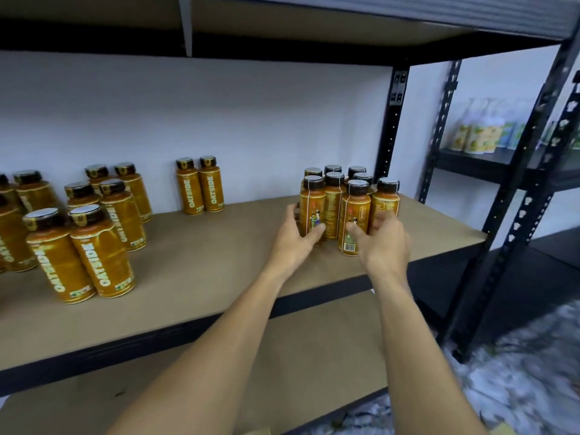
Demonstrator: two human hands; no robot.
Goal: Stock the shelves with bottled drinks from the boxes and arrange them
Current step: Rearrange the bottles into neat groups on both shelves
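2 hands work at a tight cluster of orange bottles [334, 196] standing upright near the right end of the shelf [219, 246]. Left hand [298, 235] curls round the front-left bottle [309, 205]; right hand [384, 244] clasps the neighbouring front bottle [354, 208]. Further bottles [103, 246] stand well apart, leftward.

About nineteen bottles [355, 215] and two hands [296, 238].

Stockroom, black metal shelving [396, 127], rows of bottled drinks [201, 186]
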